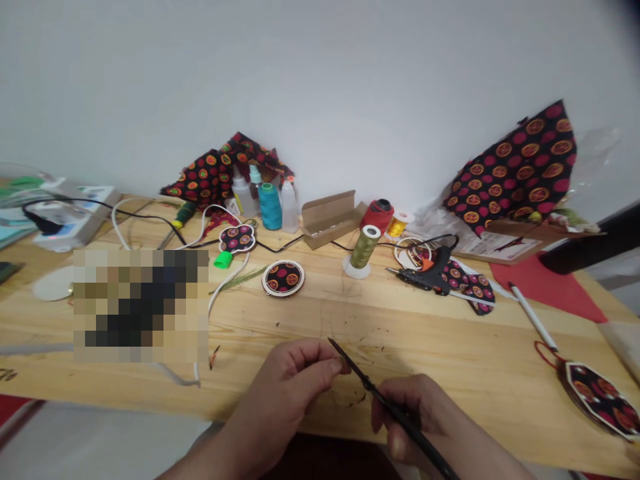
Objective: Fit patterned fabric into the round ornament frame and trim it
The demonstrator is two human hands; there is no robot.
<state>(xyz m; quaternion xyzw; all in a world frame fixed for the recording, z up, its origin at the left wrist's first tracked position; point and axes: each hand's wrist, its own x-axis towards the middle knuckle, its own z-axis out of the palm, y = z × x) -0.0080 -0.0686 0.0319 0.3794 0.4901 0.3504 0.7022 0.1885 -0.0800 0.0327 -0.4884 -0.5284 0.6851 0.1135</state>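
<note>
Above the front edge of the table my right hand (pixel 425 417) is closed around black scissors (pixel 373 387), seen almost edge-on. Their narrow tip points up and left, reaching beside the fingertips of my left hand (pixel 300 380). The thumb and fingers of that hand are pinched together; whatever is between them is too small or hidden to make out. Small dark scraps (pixel 357 400) lie on the wood below. Beyond my hands sits a round piece with dark patterned fabric in a pale wooden rim (pixel 283 278).
Thread spools, among them an olive spool (pixel 366 250), stand along the back near an open cardboard box (pixel 330 220). A black glue gun (pixel 425 275) lies right of them. At the far right is an octagonal fabric-covered piece (pixel 603 400). A white cable (pixel 225 283) crosses the left side.
</note>
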